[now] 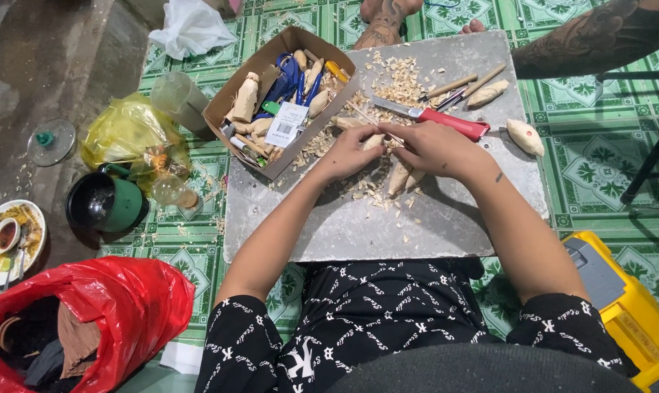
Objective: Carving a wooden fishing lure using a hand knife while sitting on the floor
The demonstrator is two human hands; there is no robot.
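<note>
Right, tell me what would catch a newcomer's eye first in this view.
At centre, the left hand and right hand meet over a small pale carved wooden piece on a grey stone slab strewn with shavings. A red-handled knife lies just beyond them. The bright red plastic bag sits lower left.

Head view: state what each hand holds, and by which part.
Left hand pinches a small pale wooden piece by its near end; right hand covers its other end. A tool there cannot be told.

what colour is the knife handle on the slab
Red, clearest in the head view: knife handle above the right hand.
</note>
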